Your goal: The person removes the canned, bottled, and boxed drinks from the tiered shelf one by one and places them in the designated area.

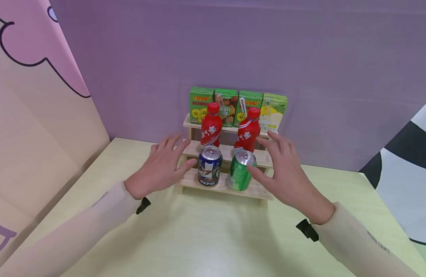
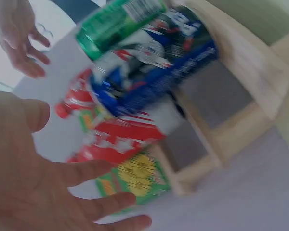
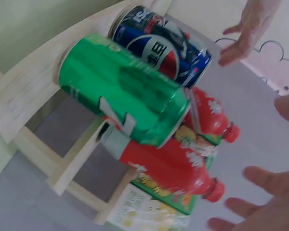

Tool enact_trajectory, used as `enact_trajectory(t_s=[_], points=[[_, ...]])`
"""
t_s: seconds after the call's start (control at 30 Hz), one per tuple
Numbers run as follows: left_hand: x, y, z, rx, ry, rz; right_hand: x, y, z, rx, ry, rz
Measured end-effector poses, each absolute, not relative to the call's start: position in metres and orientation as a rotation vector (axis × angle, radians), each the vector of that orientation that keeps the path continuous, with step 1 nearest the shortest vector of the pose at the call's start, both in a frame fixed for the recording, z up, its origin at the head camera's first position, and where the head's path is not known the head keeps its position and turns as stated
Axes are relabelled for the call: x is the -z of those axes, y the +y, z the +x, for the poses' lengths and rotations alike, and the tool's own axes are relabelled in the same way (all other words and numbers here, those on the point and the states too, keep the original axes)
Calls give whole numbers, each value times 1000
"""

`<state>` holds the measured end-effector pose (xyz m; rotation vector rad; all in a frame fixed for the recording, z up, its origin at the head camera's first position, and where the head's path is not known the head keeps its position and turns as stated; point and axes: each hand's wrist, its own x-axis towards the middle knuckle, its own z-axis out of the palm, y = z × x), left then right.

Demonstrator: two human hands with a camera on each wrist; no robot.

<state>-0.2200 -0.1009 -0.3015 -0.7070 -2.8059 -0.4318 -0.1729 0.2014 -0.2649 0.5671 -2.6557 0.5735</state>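
My left hand [image 1: 166,163] is held at the left of a small wooden tiered rack [image 1: 190,181], fingers spread and empty. Its thumb points toward a dark blue Pepsi can [image 1: 208,171] on the lowest step. Beside that can stands a green can [image 1: 239,175], tilted slightly in the head view. My right hand [image 1: 283,169], also spread and holding nothing, is at the rack's right side; its thumb overlaps the green can's edge in this view. Two red bottles [image 1: 211,125] occupy the middle step, the right bottle [image 1: 248,132] leaning a little.
Along the top step is a row of drink cartons, with a green flower-print carton [image 1: 201,104] at the left end and a pale green carton [image 1: 273,111] at the right. The rack rests on a pale table [image 1: 185,238], before a purple backdrop [image 1: 233,46].
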Motion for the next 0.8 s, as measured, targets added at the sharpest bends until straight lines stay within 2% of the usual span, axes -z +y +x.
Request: enact_trajectory(t_s=[0.17, 0.47, 0.8], points=[[319, -109, -248, 673, -2802, -681, 262, 215, -195, -761, -2512, 553], [356, -112, -294, 985, -2734, -494, 261, 251, -263, -903, -2235, 447], [374, -105, -302, 1149, -2730, -432, 248, 261, -302, -968, -2275, 322]])
